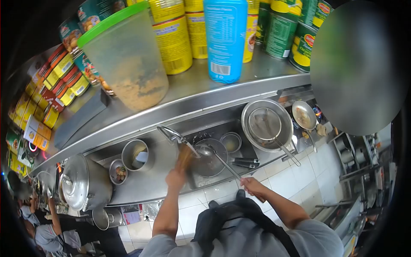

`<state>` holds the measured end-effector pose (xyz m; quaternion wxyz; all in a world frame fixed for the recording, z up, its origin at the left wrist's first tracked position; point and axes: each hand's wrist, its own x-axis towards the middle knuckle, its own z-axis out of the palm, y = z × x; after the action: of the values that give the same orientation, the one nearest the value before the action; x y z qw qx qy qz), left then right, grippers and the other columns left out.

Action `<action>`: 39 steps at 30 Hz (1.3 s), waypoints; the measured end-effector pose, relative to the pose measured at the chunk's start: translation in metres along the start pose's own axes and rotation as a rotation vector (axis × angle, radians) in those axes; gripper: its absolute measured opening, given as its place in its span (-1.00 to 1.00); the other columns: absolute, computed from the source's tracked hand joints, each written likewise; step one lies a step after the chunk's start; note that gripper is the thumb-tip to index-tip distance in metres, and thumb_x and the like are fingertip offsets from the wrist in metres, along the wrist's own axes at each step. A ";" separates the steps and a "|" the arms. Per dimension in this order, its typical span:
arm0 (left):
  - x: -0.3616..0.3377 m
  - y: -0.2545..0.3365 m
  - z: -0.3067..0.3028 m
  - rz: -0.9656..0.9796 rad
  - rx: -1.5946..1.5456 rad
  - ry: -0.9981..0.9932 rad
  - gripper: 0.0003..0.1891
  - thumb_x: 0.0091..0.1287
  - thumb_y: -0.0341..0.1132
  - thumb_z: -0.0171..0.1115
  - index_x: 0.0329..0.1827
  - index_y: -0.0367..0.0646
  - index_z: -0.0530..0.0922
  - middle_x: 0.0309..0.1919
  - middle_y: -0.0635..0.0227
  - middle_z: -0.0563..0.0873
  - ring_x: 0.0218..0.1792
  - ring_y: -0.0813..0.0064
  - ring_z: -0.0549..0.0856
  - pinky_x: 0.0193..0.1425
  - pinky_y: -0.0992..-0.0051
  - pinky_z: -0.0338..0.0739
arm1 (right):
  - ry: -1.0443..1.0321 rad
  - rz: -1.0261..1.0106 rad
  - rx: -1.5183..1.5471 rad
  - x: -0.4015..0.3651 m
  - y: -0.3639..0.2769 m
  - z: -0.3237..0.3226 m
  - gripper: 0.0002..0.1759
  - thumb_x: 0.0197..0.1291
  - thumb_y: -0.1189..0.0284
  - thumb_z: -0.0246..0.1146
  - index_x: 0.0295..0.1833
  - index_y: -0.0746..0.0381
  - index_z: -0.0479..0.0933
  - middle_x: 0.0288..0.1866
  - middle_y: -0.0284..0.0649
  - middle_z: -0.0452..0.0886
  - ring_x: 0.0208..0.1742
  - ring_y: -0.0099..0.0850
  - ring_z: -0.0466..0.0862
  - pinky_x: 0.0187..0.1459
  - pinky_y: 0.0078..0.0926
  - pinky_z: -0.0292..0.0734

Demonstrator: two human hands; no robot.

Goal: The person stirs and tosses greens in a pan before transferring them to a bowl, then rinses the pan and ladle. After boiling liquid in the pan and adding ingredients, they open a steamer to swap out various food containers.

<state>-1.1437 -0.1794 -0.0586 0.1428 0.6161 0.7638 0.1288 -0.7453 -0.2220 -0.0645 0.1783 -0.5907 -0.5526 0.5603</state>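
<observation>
My left hand (175, 179) is closed around a brown bamboo wok brush (185, 157), smeared by motion, beside the faucet stream. In my right hand (253, 187) is the long handle of a ladle (224, 163), its bowl tilted over the wok (216, 171) in the sink. Water from the curved faucet (172, 133) falls near the wok's left side. Just behind the wok sits a small round metal bowl (231, 141). Black-handled utensils (245, 162) lie to its right.
At the right of the sink, a large metal bowl (287, 124) holds a strainer (264, 123). A pan (304, 115) stands farther right. Leftward are a metal pot (129, 156) and a big stockpot (75, 182). The overhead shelf (188, 96) carries cans. Another person (49, 240) works at far left.
</observation>
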 end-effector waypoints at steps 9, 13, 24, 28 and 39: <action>0.033 0.027 0.049 0.087 0.350 -0.152 -0.65 0.39 0.00 0.22 0.04 -0.03 0.65 -0.20 0.11 0.77 -0.21 0.06 0.79 -0.18 0.12 0.68 | -0.162 0.062 0.163 0.035 -0.001 0.036 -0.73 0.45 0.27 0.02 -0.05 0.27 0.39 -0.41 -0.17 0.55 -0.48 -0.27 0.55 -0.46 -0.24 0.46; 0.014 0.026 -0.004 0.144 0.359 -0.163 -0.41 0.29 -0.09 0.30 0.42 0.14 0.47 -0.21 0.09 0.75 -0.13 0.01 0.75 -0.07 0.07 0.63 | 0.242 0.069 -0.511 -0.057 -0.067 -0.025 -0.69 0.36 0.45 -0.02 0.18 0.28 0.33 -0.12 0.08 0.69 -0.09 0.17 0.69 -0.09 0.15 0.54; -0.088 0.147 0.022 0.223 0.049 -0.334 -0.40 0.39 -0.06 0.20 0.51 0.12 0.37 -0.11 0.07 0.75 -0.09 0.02 0.74 -0.05 0.05 0.61 | 0.574 0.070 -0.427 -0.200 0.011 -0.194 -0.68 0.31 0.30 0.16 0.12 0.11 0.34 -0.38 0.09 0.63 -0.28 0.17 0.66 -0.20 0.19 0.51; -0.059 0.225 0.048 0.217 0.034 -0.375 -0.40 0.41 -0.05 0.18 0.51 0.14 0.36 -0.10 0.05 0.75 -0.11 0.02 0.74 -0.06 0.05 0.62 | 0.833 0.140 -0.487 -0.194 0.074 -0.359 -0.69 0.34 0.29 0.15 0.11 0.15 0.34 -0.41 0.11 0.64 -0.30 0.19 0.66 -0.21 0.20 0.52; -0.021 0.384 0.137 -0.110 0.109 -0.456 -0.42 0.45 -0.01 0.12 0.53 0.18 0.32 -0.07 0.00 0.74 -0.15 0.05 0.76 -0.08 0.04 0.64 | 0.862 0.206 -0.554 0.051 0.295 -0.707 -0.62 0.29 0.28 0.15 0.16 0.19 0.45 -0.13 0.11 0.71 -0.11 0.06 0.74 -0.09 0.06 0.63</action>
<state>-0.7406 -0.1173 -0.0407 0.2852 0.5934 0.7500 -0.0630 -0.0165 0.0142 -0.1152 0.1709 -0.8440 -0.4956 0.1138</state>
